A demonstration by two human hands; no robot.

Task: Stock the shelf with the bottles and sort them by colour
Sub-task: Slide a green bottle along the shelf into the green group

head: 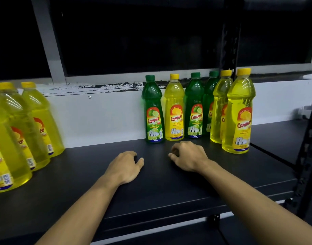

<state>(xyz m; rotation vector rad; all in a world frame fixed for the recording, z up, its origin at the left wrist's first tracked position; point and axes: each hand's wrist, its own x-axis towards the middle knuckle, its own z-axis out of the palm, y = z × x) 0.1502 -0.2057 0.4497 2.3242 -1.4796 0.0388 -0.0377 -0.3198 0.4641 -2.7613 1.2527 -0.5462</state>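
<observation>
Two hands rest on the black shelf (151, 195), neither holding anything. Left hand (125, 167) lies at centre, fingers loosely curled; right hand (188, 156) at 3 o'clock of it, fingers likewise curled. Mixed row at 12 o'clock: green bottle (153, 110), yellow bottle (174, 108), more green and yellow beside. Yellow group (19, 138) stands at 9 o'clock.

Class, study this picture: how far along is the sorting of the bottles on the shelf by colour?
Done: yellow bottles stand grouped at the left of the shelf. In hand: nothing; the left hand and right hand hold no bottle. Left: the right group is mixed, green bottles alternating with a yellow one, two more yellow in front.
</observation>
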